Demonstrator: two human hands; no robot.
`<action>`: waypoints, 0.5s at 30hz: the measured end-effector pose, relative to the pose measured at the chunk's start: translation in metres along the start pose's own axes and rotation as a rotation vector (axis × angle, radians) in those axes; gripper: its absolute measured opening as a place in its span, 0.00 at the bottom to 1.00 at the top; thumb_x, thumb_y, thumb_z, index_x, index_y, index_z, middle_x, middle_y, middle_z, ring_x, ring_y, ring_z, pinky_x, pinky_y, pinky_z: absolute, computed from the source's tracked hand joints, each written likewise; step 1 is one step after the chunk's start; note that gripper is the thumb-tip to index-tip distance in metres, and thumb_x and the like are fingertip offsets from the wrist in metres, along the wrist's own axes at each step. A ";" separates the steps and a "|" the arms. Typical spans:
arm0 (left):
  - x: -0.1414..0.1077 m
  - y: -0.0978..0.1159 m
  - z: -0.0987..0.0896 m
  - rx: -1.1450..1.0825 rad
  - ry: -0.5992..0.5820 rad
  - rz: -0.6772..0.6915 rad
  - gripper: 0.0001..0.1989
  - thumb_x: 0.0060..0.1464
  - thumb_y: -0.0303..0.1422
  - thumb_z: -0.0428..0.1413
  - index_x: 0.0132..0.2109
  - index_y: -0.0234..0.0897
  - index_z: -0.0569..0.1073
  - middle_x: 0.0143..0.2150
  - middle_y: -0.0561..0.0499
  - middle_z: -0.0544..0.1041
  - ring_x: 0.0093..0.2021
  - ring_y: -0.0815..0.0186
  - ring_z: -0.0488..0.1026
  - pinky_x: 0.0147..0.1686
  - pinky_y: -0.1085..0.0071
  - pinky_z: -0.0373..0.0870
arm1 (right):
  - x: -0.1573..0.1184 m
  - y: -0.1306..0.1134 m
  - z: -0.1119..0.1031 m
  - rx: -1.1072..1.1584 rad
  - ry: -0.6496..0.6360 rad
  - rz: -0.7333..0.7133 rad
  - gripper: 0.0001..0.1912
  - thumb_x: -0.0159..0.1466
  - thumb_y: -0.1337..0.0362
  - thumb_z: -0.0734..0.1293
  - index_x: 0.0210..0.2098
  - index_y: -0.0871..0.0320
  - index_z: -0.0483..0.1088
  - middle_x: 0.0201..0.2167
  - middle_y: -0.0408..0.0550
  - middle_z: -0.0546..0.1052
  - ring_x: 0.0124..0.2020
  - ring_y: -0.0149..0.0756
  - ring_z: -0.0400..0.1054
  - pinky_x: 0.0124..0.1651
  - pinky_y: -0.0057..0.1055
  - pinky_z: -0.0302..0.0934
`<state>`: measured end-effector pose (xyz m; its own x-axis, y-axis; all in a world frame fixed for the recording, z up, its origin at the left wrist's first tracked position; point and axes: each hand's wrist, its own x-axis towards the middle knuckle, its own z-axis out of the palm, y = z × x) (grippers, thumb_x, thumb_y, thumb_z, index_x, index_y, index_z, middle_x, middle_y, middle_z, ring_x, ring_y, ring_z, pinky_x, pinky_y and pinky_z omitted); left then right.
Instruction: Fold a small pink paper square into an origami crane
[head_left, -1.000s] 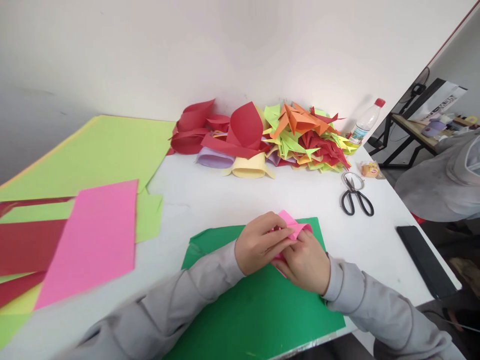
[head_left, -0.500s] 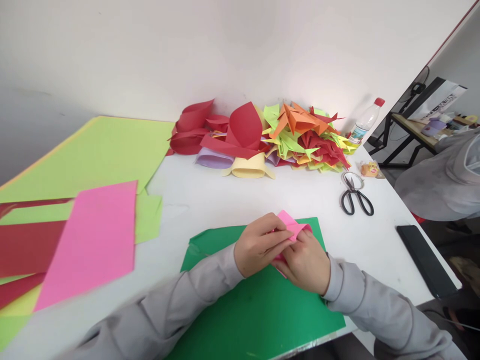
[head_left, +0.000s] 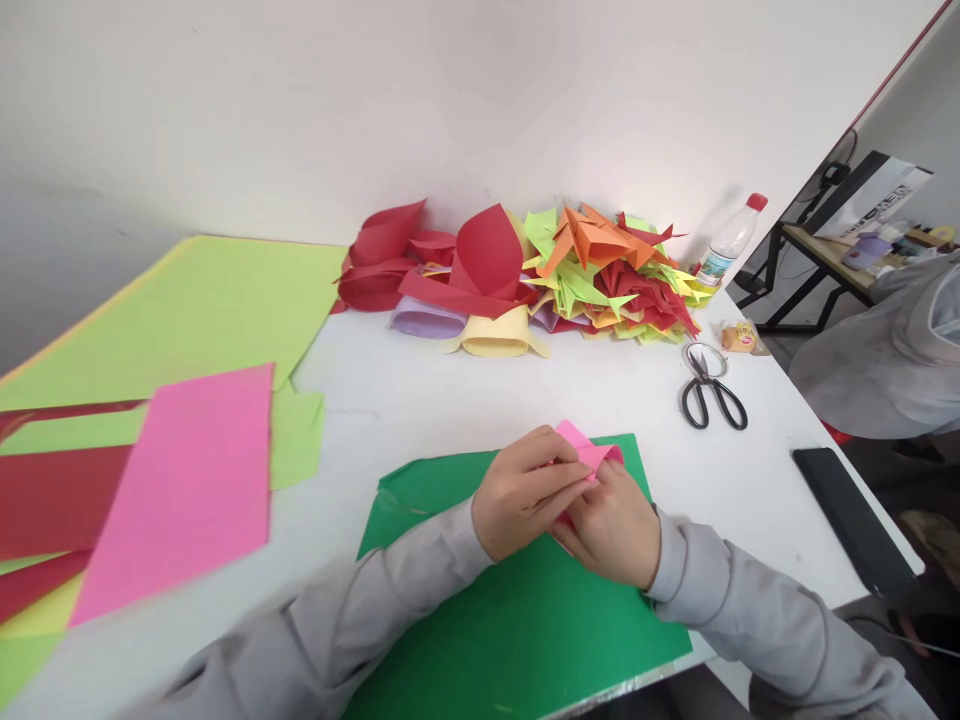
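A piece of folded pink paper [head_left: 598,456] is held between both hands, above a green sheet [head_left: 517,620] on the white table. My left hand [head_left: 529,492] closes its fingers on the paper's near left side. Around its right side my right hand [head_left: 611,525] is closed, with its fingertips tucked inside the fold and hidden. Much of the paper is covered by the fingers, so its full shape cannot be made out.
At left lie a pink sheet [head_left: 191,490], a large lime sheet [head_left: 225,300] and red strips [head_left: 60,500]. Folded paper shapes [head_left: 600,275] pile along the wall. Scissors [head_left: 709,390], a bottle [head_left: 727,245], a wrapped snack [head_left: 741,337] and a black flat object [head_left: 855,520] are at right, beyond them a person's sleeve [head_left: 877,350].
My left hand has shifted very slightly to the right against the pink paper. Both hands keep hold of it, and nothing else has visibly changed.
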<state>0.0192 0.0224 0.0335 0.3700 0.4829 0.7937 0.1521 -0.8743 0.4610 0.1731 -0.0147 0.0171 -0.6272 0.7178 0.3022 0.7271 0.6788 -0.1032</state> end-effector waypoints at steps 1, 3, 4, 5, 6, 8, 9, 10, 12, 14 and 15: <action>0.000 0.000 0.000 -0.005 -0.001 0.000 0.06 0.58 0.21 0.55 0.38 0.36 0.73 0.30 0.51 0.71 0.31 0.69 0.65 0.28 0.72 0.67 | 0.000 0.000 0.000 0.001 -0.001 0.002 0.18 0.66 0.58 0.62 0.45 0.67 0.72 0.36 0.59 0.76 0.43 0.49 0.66 0.44 0.46 0.63; 0.000 0.000 0.000 -0.016 0.000 0.001 0.06 0.58 0.21 0.55 0.38 0.36 0.73 0.30 0.51 0.71 0.31 0.68 0.65 0.28 0.71 0.67 | 0.000 0.000 0.000 0.011 -0.003 0.002 0.17 0.66 0.58 0.62 0.44 0.67 0.72 0.36 0.59 0.76 0.44 0.49 0.66 0.45 0.46 0.63; 0.000 0.000 0.000 -0.021 0.001 0.000 0.07 0.57 0.21 0.55 0.38 0.36 0.73 0.31 0.51 0.71 0.31 0.68 0.65 0.29 0.71 0.66 | 0.000 0.000 0.000 0.019 -0.005 0.002 0.17 0.66 0.58 0.62 0.44 0.67 0.73 0.36 0.59 0.76 0.45 0.50 0.65 0.46 0.46 0.63; -0.001 0.000 0.000 -0.026 0.002 -0.004 0.07 0.57 0.21 0.55 0.38 0.37 0.73 0.30 0.51 0.70 0.31 0.68 0.65 0.29 0.71 0.66 | 0.000 0.000 0.000 0.025 -0.008 0.001 0.17 0.66 0.59 0.62 0.43 0.67 0.73 0.36 0.59 0.76 0.45 0.50 0.65 0.46 0.46 0.62; -0.001 0.000 0.000 -0.032 0.004 -0.008 0.07 0.57 0.20 0.55 0.38 0.37 0.73 0.30 0.51 0.70 0.31 0.68 0.65 0.29 0.71 0.67 | 0.000 0.001 0.000 0.029 -0.009 0.001 0.17 0.66 0.59 0.62 0.43 0.67 0.73 0.36 0.58 0.76 0.45 0.50 0.65 0.46 0.46 0.62; -0.001 0.000 0.000 -0.038 0.006 -0.019 0.08 0.56 0.20 0.56 0.39 0.37 0.73 0.31 0.51 0.70 0.31 0.68 0.65 0.30 0.71 0.67 | 0.000 0.001 0.000 0.028 -0.007 0.002 0.17 0.66 0.60 0.61 0.43 0.68 0.73 0.36 0.59 0.76 0.45 0.50 0.65 0.46 0.46 0.62; -0.001 0.000 -0.001 -0.038 0.005 -0.023 0.08 0.56 0.20 0.55 0.38 0.37 0.73 0.30 0.51 0.70 0.32 0.68 0.65 0.30 0.71 0.67 | 0.000 0.001 0.000 0.025 -0.003 0.003 0.17 0.66 0.60 0.62 0.43 0.68 0.73 0.36 0.59 0.76 0.44 0.50 0.65 0.46 0.46 0.62; -0.001 0.000 -0.001 -0.036 0.005 -0.025 0.08 0.56 0.19 0.55 0.38 0.37 0.73 0.30 0.51 0.70 0.32 0.68 0.65 0.30 0.70 0.67 | 0.000 0.001 0.000 0.021 0.002 0.001 0.17 0.66 0.60 0.62 0.43 0.68 0.73 0.36 0.59 0.76 0.44 0.50 0.65 0.46 0.46 0.62; -0.001 0.001 -0.001 -0.028 0.008 -0.023 0.08 0.56 0.19 0.55 0.38 0.37 0.73 0.30 0.51 0.70 0.31 0.68 0.65 0.30 0.70 0.67 | 0.000 0.001 0.000 0.020 0.013 -0.008 0.17 0.65 0.59 0.62 0.43 0.68 0.73 0.36 0.59 0.76 0.44 0.50 0.65 0.46 0.46 0.61; 0.000 0.002 -0.001 -0.025 0.015 -0.013 0.08 0.56 0.19 0.56 0.38 0.36 0.73 0.31 0.51 0.70 0.31 0.69 0.65 0.30 0.70 0.66 | 0.000 0.001 0.001 0.023 0.020 -0.017 0.16 0.65 0.59 0.62 0.43 0.68 0.73 0.36 0.58 0.76 0.44 0.49 0.65 0.46 0.45 0.61; 0.001 0.002 -0.001 -0.027 0.021 -0.007 0.09 0.55 0.18 0.56 0.38 0.36 0.73 0.31 0.51 0.70 0.31 0.69 0.65 0.30 0.70 0.66 | 0.000 0.001 0.001 0.025 0.022 -0.017 0.16 0.66 0.59 0.62 0.43 0.67 0.73 0.36 0.58 0.76 0.43 0.48 0.66 0.45 0.45 0.61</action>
<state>0.0187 0.0208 0.0359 0.3496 0.4901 0.7985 0.1294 -0.8693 0.4770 0.1734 -0.0141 0.0163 -0.6331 0.7028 0.3246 0.7090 0.6947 -0.1213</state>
